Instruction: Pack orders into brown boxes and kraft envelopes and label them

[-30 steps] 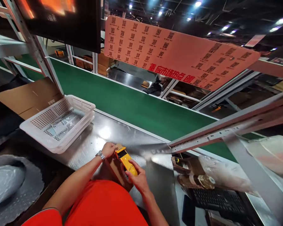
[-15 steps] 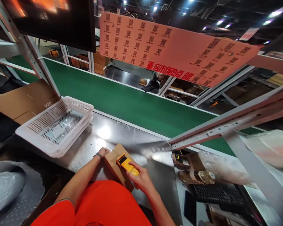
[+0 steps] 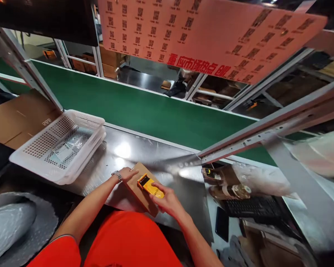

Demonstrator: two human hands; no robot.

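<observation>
A brown cardboard box [image 3: 134, 184] lies at a slant on the metal bench, close to my body. My left hand [image 3: 127, 173] grips its far left edge, thumb on the top face and the other fingers hidden down the side. In my right hand [image 3: 167, 202] is a yellow tape dispenser [image 3: 155, 190] with a dark window and an orange-yellow front end. The fingers are closed around it, and its front rests on or just over the box's top; I cannot tell which.
Stacked white plastic baskets [image 3: 69, 174] with flat clear packets stand at the left. A green conveyor belt [image 3: 144, 107] runs behind the bench [image 3: 180, 185]. To the right are tape rolls [image 3: 233, 191], a keyboard [image 3: 250, 207] and a phone [image 3: 222, 223]. Bubble wrap [image 3: 13, 230] lies lower left.
The view has tipped downward. My left hand has shifted onto the box's top edge, so its thumb now shows there. My right hand keeps the tape dispenser at nearly the same spot over the box.
</observation>
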